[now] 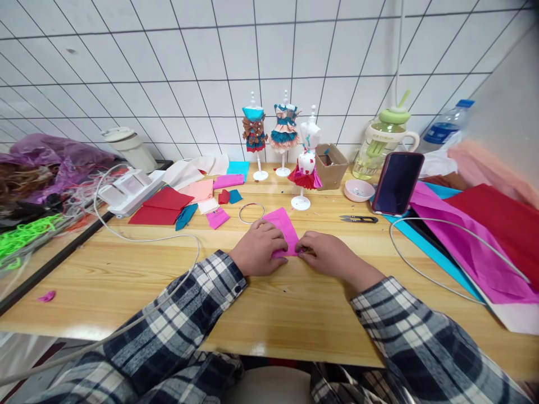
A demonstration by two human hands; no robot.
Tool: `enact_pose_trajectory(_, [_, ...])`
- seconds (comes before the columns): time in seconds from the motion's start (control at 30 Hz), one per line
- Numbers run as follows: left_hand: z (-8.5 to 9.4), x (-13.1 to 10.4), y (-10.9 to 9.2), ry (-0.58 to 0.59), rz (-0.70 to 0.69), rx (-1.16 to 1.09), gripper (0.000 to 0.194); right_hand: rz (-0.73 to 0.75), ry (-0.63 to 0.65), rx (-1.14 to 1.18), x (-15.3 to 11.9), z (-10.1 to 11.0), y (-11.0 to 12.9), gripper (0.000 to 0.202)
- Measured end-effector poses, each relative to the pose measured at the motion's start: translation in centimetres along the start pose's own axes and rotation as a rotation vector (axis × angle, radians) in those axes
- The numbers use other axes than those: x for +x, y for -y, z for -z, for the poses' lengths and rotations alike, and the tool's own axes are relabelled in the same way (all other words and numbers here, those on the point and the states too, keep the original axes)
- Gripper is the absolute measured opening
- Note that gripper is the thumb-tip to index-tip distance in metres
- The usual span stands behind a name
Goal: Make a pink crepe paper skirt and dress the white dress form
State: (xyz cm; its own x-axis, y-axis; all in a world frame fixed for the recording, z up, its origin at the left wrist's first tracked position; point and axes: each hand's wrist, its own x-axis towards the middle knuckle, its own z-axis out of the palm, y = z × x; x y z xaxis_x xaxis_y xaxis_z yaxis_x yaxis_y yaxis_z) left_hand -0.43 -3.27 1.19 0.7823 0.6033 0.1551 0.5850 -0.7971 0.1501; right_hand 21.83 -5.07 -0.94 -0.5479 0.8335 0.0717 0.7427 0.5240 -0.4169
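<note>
The bench (295, 314), pale and wood-grained, carries the full spread of articles. The left hand (259, 249) lies palm down at its middle, forearm angled inward in its checked sleeve (185, 300), fingers partly bent over the pink piece (284, 221); whether it pinches an edge or merely presses cannot be told. The right hand (326, 255) comes in from the opposite side, wrist low, thumb and forefinger drawn together on the near right corner of that piece; any smaller item between them is hidden. The pink piece is found on the bench, between the hands and before the dress stand (305, 174). It appears to be thin cloth or a similar sheet: in my judgement very light, soft and limp, easily creased or dragged askew, and unlikely to be harmed by gentle handling. It is best taken by a corner or edge between fingertip and thumb, the remainder held flat. Black-handled snips (366, 219) rest apart, beyond the right hand. A slender ring (240, 213) lies just beside the left fingers.
</note>
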Motion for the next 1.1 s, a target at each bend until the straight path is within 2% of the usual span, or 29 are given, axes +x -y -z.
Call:
enact_pose_trajectory(0.3, [-0.5, 0.1, -0.2, -0.008, -0.008, 0.043, 0.019, -0.001, 0.015, -0.024, -0.1, 0.5, 0.7, 0.018])
enact_pose_trajectory(0.73, [-0.3, -0.2, 0.0, 0.014, 0.078, -0.063, 0.016, -0.041, -0.044, 0.039, 0.7, -0.7, 0.8, 0.020])
enact_pose_trajectory(0.97, [-0.2, -0.5, 0.4, 0.021, 0.189, -0.009, 0.017, -0.152, -0.056, 0.076, 1.5, -1.0, 1.2, 0.021])
enact_pose_trajectory(1.1, [0.0, -0.9, 1.0, 0.042, 0.268, 0.008, 0.016, -0.167, -0.044, 0.061, 2.1, -0.9, 1.2, 0.020])
